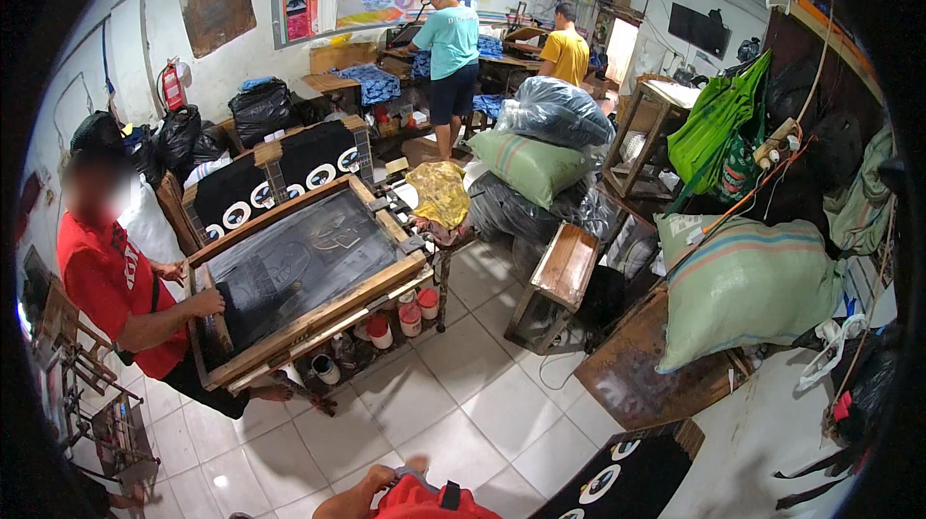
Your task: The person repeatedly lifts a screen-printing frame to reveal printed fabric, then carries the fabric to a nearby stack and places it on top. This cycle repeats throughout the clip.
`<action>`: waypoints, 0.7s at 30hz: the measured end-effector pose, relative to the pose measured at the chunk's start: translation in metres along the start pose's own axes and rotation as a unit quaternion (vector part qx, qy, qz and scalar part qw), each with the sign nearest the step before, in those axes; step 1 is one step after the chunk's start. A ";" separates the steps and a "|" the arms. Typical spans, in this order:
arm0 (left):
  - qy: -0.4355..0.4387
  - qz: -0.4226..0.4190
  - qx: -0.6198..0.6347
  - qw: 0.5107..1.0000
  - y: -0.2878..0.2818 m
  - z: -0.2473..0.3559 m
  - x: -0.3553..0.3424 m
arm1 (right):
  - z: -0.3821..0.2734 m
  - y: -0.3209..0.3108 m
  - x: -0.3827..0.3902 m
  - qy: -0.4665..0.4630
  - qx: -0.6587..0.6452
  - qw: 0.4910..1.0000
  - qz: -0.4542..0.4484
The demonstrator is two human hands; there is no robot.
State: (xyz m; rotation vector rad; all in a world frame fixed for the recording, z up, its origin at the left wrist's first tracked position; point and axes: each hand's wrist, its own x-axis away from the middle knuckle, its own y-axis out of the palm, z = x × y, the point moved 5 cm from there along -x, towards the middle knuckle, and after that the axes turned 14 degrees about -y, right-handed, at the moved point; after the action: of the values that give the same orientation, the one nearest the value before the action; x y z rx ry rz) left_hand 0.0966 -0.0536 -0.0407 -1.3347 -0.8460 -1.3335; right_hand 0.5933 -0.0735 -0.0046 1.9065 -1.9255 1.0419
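Left hand (381, 477): by red shirt (415, 503), below the screen-printing frame (323, 322); can't tell its fingers tbh
Right hand: out of view, fingers unknown
Black printed panel (641, 480): frame's lower right; might smudge if brushed wet

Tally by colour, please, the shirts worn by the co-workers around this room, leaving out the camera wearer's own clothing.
Red shirt: 1
Turquoise shirt: 1
Yellow shirt: 1
Total: 3

Co-worker's hand (205, 303) (red shirt (95, 266)) at a wooden-framed screen (299, 263).
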 end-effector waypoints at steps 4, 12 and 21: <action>-0.007 -0.022 -0.092 0.996 0.010 -0.010 0.035 | 0.000 0.001 -0.002 -0.003 0.010 1.000 -0.012; 0.022 -0.012 -0.113 0.993 0.015 0.002 0.053 | -0.020 -0.003 0.011 -0.055 0.036 0.997 -0.029; 0.041 0.026 0.025 0.999 0.010 0.019 0.086 | -0.136 -0.017 0.090 -0.525 0.359 0.771 0.008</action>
State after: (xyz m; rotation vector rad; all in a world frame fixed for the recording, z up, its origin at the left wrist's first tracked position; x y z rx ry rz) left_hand 0.1228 -0.0526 0.0440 -1.2470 -0.7791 -1.3097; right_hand 0.5561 -0.0563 0.1542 3.4818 -2.1435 0.8143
